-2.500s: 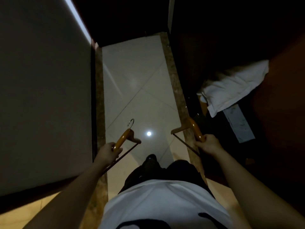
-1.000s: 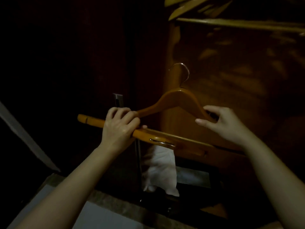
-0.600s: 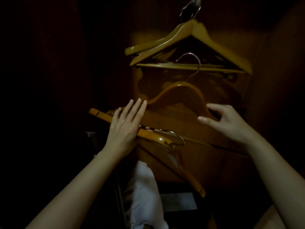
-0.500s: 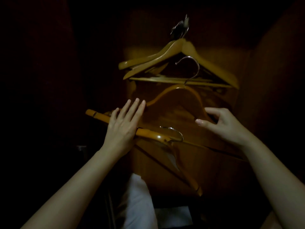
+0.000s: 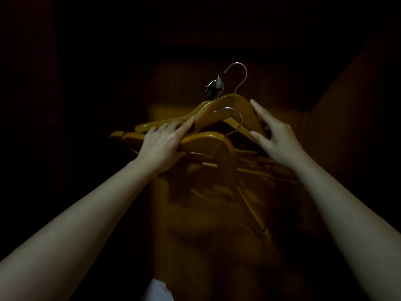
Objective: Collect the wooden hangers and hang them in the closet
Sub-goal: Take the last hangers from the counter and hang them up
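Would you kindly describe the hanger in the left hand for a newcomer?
Inside the dark wooden closet, wooden hangers cluster between two hands. The left hand holds the lowest hanger, nearest the camera; its hook sits below the raised hanger's hook.

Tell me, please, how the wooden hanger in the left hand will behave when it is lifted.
Likely stiff: the hanger looks like thick solid wood, unbent in the left hand. Its glossy finish may feel slippery. Its thin hook could snag the other hanger nearby.
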`<state>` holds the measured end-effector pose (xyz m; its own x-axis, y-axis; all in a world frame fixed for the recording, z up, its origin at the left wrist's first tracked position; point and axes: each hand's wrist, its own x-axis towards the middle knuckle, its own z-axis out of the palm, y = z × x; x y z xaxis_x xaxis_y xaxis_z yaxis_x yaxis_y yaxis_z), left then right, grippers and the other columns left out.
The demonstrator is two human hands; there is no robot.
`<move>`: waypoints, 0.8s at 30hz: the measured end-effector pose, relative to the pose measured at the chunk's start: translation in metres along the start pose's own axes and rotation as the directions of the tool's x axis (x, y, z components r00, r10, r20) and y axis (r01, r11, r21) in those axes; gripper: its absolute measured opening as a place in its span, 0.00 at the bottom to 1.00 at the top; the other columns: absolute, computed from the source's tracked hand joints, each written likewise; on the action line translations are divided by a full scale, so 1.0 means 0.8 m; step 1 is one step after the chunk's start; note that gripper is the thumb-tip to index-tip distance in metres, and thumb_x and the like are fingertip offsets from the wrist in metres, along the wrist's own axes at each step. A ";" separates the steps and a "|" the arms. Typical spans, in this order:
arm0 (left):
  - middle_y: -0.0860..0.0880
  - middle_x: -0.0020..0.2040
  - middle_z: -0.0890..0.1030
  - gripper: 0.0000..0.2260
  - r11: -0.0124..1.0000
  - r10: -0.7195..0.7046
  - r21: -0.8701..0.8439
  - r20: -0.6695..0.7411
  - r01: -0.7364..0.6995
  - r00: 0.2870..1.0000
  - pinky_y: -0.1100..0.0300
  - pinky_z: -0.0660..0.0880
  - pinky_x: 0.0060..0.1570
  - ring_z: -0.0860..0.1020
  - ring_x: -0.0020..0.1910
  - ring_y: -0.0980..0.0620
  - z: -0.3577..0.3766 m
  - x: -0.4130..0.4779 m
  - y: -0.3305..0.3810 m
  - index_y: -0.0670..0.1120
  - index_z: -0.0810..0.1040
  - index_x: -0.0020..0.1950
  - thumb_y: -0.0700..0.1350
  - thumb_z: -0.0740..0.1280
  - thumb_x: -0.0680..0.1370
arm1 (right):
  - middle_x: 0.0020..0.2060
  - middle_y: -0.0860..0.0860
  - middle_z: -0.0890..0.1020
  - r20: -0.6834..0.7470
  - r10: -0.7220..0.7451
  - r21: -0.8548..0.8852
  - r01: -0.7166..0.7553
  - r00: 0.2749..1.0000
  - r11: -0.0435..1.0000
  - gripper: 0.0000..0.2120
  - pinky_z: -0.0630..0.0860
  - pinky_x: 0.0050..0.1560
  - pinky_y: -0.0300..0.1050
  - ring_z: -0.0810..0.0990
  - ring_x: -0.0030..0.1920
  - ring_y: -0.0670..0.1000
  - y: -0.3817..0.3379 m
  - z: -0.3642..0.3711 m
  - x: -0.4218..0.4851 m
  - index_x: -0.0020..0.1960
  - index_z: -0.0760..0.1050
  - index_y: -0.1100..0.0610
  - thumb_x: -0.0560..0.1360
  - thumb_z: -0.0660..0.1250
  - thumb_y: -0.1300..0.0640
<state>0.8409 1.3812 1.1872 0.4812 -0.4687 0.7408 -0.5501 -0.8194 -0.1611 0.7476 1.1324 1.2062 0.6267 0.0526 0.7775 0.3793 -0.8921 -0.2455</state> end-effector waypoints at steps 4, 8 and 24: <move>0.45 0.71 0.68 0.37 0.999 0.007 0.050 0.022 -0.008 1.000 0.46 0.68 0.63 0.69 0.67 0.43 0.008 0.047 0.001 0.53 0.49 0.77 0.52 0.67 0.74 | 0.64 0.54 0.71 -0.045 0.045 -0.071 -0.048 0.998 0.996 0.33 0.71 0.62 0.51 0.73 0.61 0.56 0.031 0.005 0.039 0.75 0.50 0.45 0.77 0.63 0.57; 0.46 0.71 0.68 0.36 0.994 -0.037 0.103 0.089 0.028 0.995 0.45 0.68 0.63 0.70 0.67 0.44 0.024 0.077 -0.002 0.54 0.48 0.77 0.54 0.66 0.75 | 0.58 0.55 0.70 -0.037 0.082 -0.118 -0.085 0.996 0.989 0.31 0.70 0.57 0.47 0.71 0.59 0.55 0.048 0.019 0.070 0.75 0.52 0.47 0.77 0.63 0.57; 0.48 0.71 0.67 0.37 0.979 -0.201 0.088 0.226 0.185 0.953 0.48 0.70 0.61 0.71 0.66 0.45 0.072 0.075 -0.024 0.56 0.46 0.76 0.53 0.66 0.75 | 0.61 0.58 0.70 0.042 0.152 -0.243 -0.137 0.988 0.960 0.31 0.71 0.56 0.49 0.70 0.61 0.56 0.048 0.076 0.104 0.76 0.49 0.46 0.79 0.60 0.57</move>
<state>0.9198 1.3497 1.1973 0.7232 -0.3567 0.5914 -0.3889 -0.9180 -0.0782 0.8554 1.1296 1.2262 0.7049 -0.0647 0.7064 0.1131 -0.9728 -0.2019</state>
